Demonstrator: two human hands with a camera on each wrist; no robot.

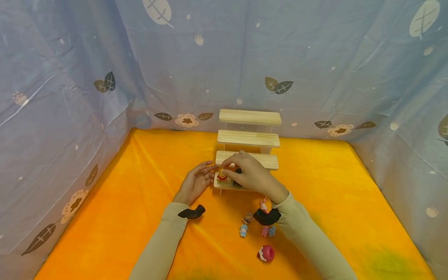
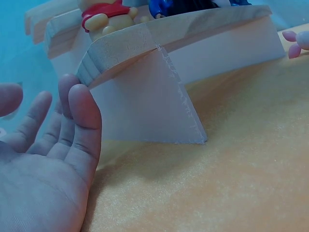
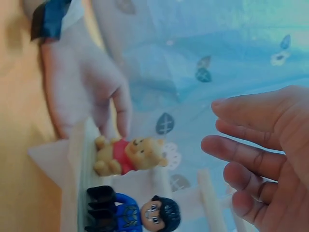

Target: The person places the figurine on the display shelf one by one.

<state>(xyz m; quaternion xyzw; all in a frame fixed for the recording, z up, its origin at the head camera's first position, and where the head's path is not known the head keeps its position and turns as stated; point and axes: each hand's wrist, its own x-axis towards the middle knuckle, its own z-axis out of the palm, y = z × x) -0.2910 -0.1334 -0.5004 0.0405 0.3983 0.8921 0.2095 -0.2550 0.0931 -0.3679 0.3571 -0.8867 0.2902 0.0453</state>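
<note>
On the left end of the lowest step of a tiered wooden shelf [image 1: 249, 139] sits a yellow bear figurine [image 3: 126, 155] in a red shirt. Beside it is a black-haired figurine [image 3: 161, 213] in blue and black, partly covered by my right hand [image 1: 253, 174] in the head view. That hand hovers over the bear; the right wrist view shows its fingers loosely bent, apart from both figurines and holding nothing. My left hand [image 2: 53, 154] is at the shelf's left end, palm turned up, fingers relaxed, fingertips at the step's corner. Whether they touch the wood I cannot tell.
In front of the shelf, several small figurines lie on the orange cloth [image 1: 105, 217], among them a blue one [image 1: 243, 230] and a brown one [image 1: 248, 217]. A dark pink piece [image 1: 267, 253] with white trim lies nearer. Leaf-printed curtains [image 1: 217, 70] surround the surface.
</note>
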